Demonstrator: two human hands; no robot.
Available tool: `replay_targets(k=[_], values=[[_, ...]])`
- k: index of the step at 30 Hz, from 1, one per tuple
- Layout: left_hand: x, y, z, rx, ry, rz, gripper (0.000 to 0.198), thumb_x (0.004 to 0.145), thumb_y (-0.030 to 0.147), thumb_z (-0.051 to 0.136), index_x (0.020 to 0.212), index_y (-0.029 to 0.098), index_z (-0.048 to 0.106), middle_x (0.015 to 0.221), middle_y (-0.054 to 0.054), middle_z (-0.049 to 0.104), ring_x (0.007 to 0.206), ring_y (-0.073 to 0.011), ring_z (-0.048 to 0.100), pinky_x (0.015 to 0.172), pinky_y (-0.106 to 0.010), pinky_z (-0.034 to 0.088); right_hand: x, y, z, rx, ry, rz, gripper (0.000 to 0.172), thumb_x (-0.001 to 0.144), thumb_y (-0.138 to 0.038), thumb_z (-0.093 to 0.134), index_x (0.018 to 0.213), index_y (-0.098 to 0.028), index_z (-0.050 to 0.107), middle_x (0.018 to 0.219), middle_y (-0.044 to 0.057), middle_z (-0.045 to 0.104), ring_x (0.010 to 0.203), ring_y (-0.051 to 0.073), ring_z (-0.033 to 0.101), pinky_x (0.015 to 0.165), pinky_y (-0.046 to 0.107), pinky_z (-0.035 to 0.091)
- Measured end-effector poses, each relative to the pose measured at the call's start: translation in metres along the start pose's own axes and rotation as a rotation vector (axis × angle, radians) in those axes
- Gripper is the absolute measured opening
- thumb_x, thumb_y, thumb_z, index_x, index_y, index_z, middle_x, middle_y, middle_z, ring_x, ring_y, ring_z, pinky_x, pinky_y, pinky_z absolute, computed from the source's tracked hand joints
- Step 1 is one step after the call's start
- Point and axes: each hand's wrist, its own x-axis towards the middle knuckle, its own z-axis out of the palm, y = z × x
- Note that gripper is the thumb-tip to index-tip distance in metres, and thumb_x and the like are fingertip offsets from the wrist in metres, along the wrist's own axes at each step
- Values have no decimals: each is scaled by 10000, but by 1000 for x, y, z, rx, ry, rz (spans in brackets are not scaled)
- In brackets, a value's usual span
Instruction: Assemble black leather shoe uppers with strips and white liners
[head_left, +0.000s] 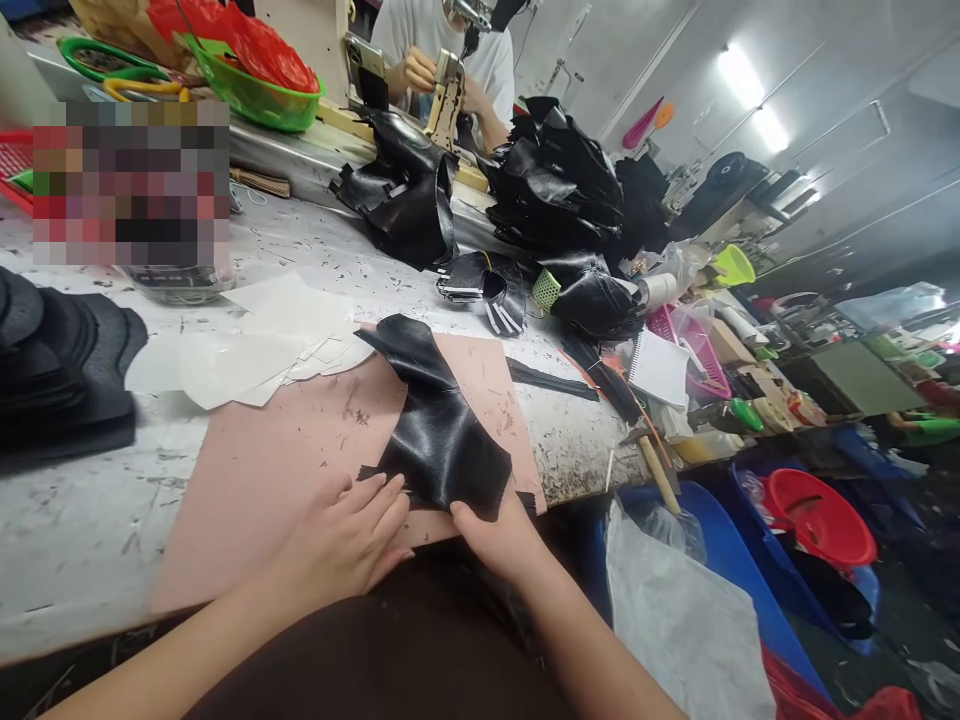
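A glossy black leather piece (442, 430), narrow at its far end and wide near me, lies on a pinkish board (277, 450) at the table's front edge. My left hand (349, 525) rests palm down at the leather's near left corner, fingers stretched out over its edge. With the thumb on top and the other fingers hidden beneath, my right hand (495, 530) grips the near right edge. A bit of black material shows under the leather on both sides.
White pattern sheets (247, 350) lie beyond the board, with stacked black foam pieces (60, 360) at left. Black leather piles (555, 180) stand at the back, near a person (420, 75) at a sewing machine. A hammer (658, 470) lies at the right edge, above blue bins (712, 530).
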Motion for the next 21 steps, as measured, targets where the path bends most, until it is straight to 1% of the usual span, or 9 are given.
replay_targets(k=[2,4,7,12,17,21], values=[[0,0,1,20,4,8,436,913,345,249,982,162,639,997,-55,694,866,-198,611,736,-340,352,0,2,1,-24,-2,-24,412,659,-185,540,1067,-140,570,1067,109,626,1049,238,556,933,369,422],[0,0,1,36,8,19,443,914,352,253,1027,151,631,996,-56,693,863,-201,608,743,-344,352,0,3,1,-45,18,-51,434,662,-184,536,1094,-135,553,1088,115,614,1065,237,546,950,370,408],[3,0,3,35,5,31,459,903,385,273,1004,141,648,969,-65,697,841,-207,602,747,-346,354,1,4,0,-69,27,-83,448,663,-183,531,1108,-135,543,1092,112,611,1070,235,544,963,366,399],[6,0,6,15,19,51,522,884,475,273,967,140,664,978,-87,689,893,-216,587,786,-345,352,1,3,-1,-73,2,-81,439,670,-191,525,1107,-146,542,1077,98,617,1089,232,534,960,354,403],[9,0,5,31,-39,65,507,845,526,346,1006,152,647,964,-97,684,864,-223,588,771,-353,357,1,0,-2,-73,1,-85,423,664,-181,526,1085,-148,549,1072,97,620,1076,233,543,953,354,410],[12,0,6,13,-56,78,493,827,535,382,970,152,657,948,-97,679,829,-220,586,732,-348,368,2,-1,-2,-85,5,-119,454,663,-175,526,1115,-140,528,1103,99,606,1094,227,530,970,349,394]])
